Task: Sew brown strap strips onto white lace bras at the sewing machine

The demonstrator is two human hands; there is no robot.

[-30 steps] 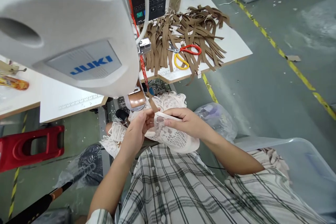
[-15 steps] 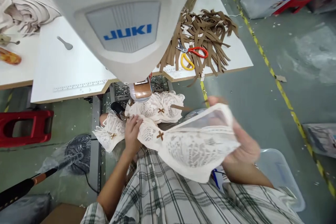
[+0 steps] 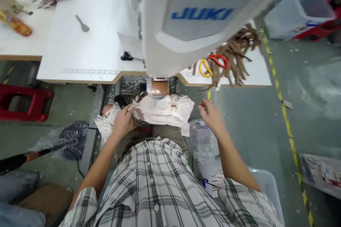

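Note:
A white lace bra [image 3: 160, 111] with a small brown bow lies across the lap, partly beneath the sewing machine's small brown-topped arm [image 3: 159, 88]. At the bra's left end, my left hand [image 3: 124, 122] has its fingers closed on the lace edge. More white lace [image 3: 106, 122] hangs just left of that hand. My right hand [image 3: 212, 116] is raised to the right of the bra, apart from it. Its fingers are bent, with a gap between thumb and forefinger, and no held thing is visible in it.
The JUKI machine head [image 3: 202, 17] looms overhead. Scissors with red and yellow handles [image 3: 205, 68] lie on brown fabric strips [image 3: 234, 60] on the table's right part. A ruler scale [image 3: 90, 71] marks the left table edge. A clear bin [image 3: 266, 184] stands at lower right.
My right hand has let go of the white bra it held up and moved forward and left. The bra now lies at the machine arm. The view has shifted, with the machine head farther right.

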